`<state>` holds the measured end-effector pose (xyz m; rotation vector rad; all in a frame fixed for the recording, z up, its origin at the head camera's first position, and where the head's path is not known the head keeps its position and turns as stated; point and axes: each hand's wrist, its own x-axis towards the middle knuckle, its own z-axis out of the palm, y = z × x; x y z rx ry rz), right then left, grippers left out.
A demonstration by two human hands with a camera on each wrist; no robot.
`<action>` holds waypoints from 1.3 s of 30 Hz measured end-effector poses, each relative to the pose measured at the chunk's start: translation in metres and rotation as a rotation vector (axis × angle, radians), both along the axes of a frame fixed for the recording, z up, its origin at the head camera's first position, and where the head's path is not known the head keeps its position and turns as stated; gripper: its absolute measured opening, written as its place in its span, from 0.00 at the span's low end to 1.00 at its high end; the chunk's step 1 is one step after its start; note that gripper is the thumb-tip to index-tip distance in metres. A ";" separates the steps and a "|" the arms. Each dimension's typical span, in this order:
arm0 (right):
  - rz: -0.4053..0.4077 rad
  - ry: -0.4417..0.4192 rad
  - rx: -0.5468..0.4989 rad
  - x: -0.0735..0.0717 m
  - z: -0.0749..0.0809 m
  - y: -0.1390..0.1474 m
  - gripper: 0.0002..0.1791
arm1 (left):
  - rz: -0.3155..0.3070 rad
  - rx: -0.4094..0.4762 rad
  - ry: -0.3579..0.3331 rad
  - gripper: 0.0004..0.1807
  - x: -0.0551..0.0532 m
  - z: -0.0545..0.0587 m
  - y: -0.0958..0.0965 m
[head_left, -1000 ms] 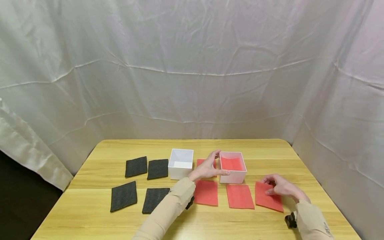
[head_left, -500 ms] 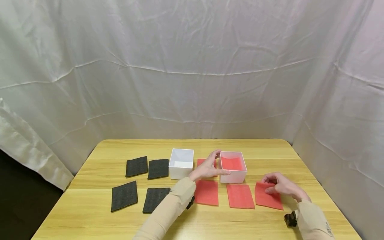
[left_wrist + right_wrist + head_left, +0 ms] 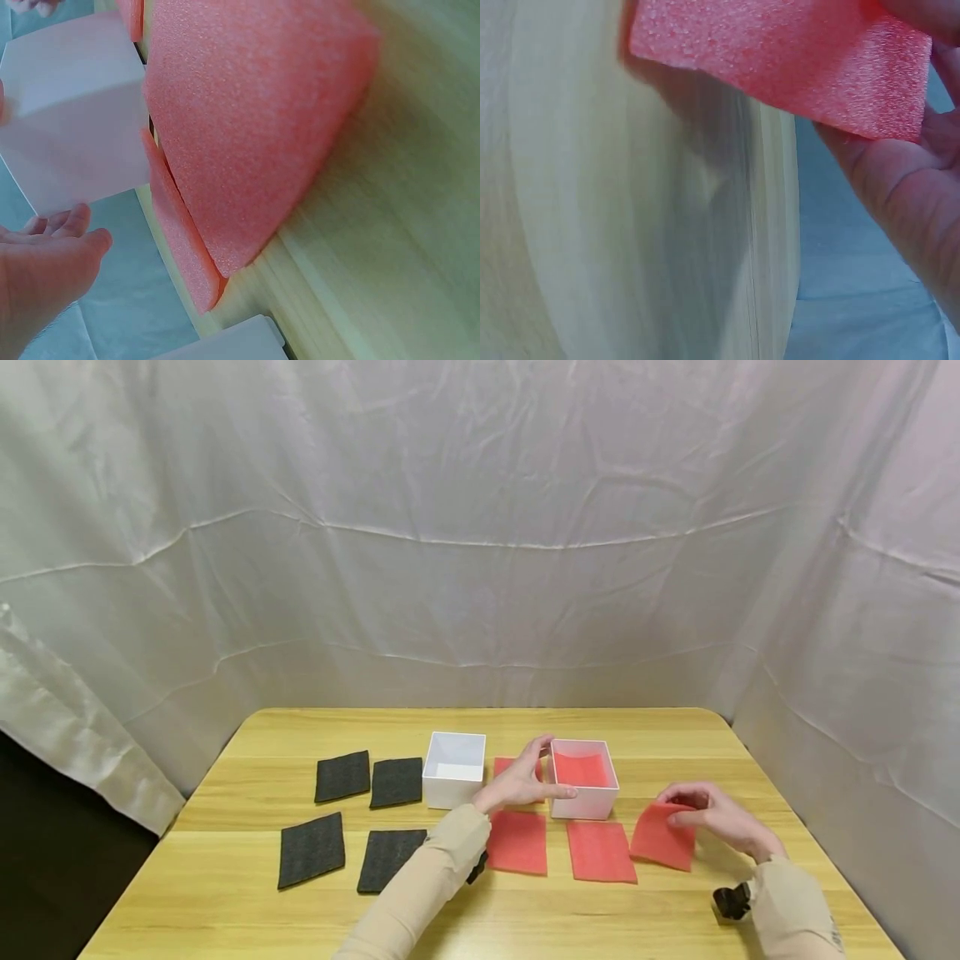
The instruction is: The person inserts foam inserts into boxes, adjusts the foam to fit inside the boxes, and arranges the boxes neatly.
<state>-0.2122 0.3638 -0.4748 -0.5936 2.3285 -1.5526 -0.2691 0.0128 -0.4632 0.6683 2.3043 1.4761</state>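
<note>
My left hand (image 3: 519, 785) holds the left side of a pinkish-white square box (image 3: 585, 805), thumb at the front wall and fingers toward the back corner. Inside this box lies a red foam sheet (image 3: 581, 770). The left wrist view shows the fingertips (image 3: 75, 219) against the box's wall. To the right, my right hand (image 3: 723, 818) pinches another red foam sheet (image 3: 660, 839) by its upper edge, thumb in front and fingers behind. The held sheet stands tilted, its lower edge close over the table.
Red foam sheets lie before the box (image 3: 602, 852), nearer the left forearm (image 3: 517, 843), and partly hidden behind the left hand (image 3: 504, 766). A second white box (image 3: 448, 793) stands to the left. Several black foam sheets (image 3: 312, 850) are spread on the table's left half.
My right hand has raised the red foam sheet's upper edge and shifted it slightly left, tilting it up from lying flat. My left hand has stayed on the box.
</note>
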 end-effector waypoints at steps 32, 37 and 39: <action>-0.128 0.050 -0.508 -0.008 0.014 -0.026 0.19 | 0.000 -0.001 0.002 0.55 0.001 0.000 0.000; -0.161 0.055 -0.536 -0.008 0.018 -0.031 0.18 | -0.002 0.000 0.004 0.55 0.001 0.000 0.000; -0.174 0.055 -0.553 -0.008 0.020 -0.033 0.18 | -0.004 0.004 0.001 0.55 0.001 0.001 0.000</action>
